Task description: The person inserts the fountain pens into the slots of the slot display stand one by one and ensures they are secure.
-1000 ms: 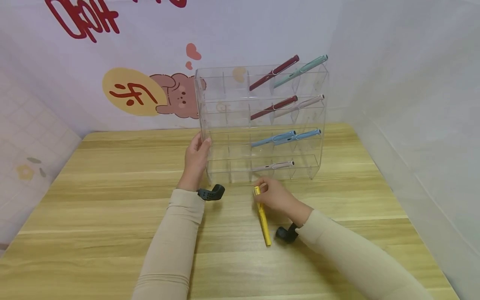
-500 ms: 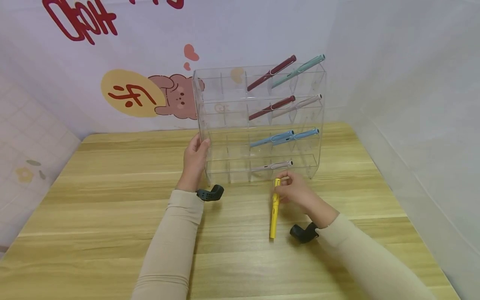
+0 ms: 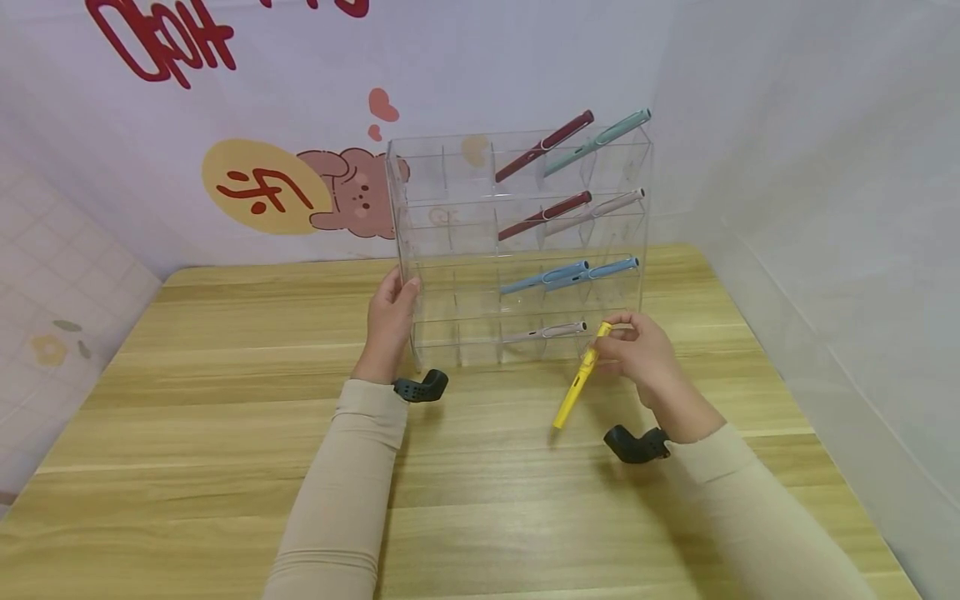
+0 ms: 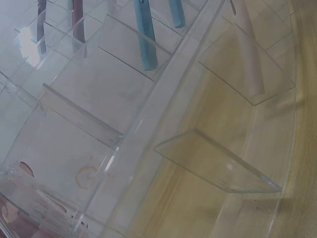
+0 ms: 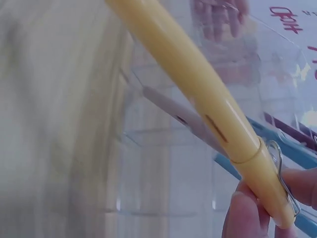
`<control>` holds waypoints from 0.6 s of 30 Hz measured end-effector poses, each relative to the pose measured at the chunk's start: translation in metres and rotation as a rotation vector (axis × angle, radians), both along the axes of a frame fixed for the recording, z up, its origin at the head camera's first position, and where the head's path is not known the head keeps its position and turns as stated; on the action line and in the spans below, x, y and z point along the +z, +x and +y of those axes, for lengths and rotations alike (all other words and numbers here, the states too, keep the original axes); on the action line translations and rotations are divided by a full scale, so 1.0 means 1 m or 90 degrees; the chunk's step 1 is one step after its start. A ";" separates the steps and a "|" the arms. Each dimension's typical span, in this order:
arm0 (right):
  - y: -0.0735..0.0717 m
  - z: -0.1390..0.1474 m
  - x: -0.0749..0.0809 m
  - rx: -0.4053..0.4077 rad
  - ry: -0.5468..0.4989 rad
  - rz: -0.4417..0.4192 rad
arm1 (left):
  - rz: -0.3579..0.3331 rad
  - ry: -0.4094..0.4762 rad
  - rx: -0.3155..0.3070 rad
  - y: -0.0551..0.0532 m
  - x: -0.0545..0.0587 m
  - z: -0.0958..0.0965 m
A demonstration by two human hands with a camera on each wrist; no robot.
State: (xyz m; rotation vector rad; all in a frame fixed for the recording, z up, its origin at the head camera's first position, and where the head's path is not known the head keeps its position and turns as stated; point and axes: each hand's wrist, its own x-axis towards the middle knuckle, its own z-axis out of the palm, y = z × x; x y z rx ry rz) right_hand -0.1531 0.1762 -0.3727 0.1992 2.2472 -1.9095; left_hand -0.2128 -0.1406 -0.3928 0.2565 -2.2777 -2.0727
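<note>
My right hand [image 3: 647, 360] pinches a yellow pen [image 3: 576, 390] near its clip end, and the pen slants down to the left above the table. The right wrist view shows thumb and fingertips on the capped end of the yellow pen [image 5: 198, 89], beside the wire clip. My left hand [image 3: 392, 323] grips the left side of a clear pen rack [image 3: 397, 208], thumb in front and fingers partly hidden behind it. Low in the rack, a pale pink pen [image 3: 551, 331] lies just left of my right hand. In the left wrist view a blue pen [image 4: 145, 37] rests between clear dividers.
Dark red pens [image 3: 543, 148], a mint pen [image 3: 600, 142], another pale pink pen [image 3: 597, 212] and blue pens [image 3: 545, 277] lean in the rack's middle and right columns. The rack stands on a wooden table [image 3: 225, 417], before a printed white backdrop [image 3: 525, 58].
My right hand has moved right and up toward the rack's lower right corner, carrying the yellow pen, whose lower end has swung left. My left hand has stayed on the rack.
</note>
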 end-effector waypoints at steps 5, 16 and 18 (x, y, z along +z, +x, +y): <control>-0.003 0.009 0.007 -0.031 -0.018 0.022 | -0.003 0.000 0.000 0.000 0.000 0.000; -0.008 0.028 0.016 -0.129 -0.090 0.055 | -0.009 -0.005 -0.001 -0.002 -0.001 0.000; -0.009 0.031 0.017 -0.147 -0.115 0.055 | -0.009 -0.003 -0.004 -0.002 -0.001 0.000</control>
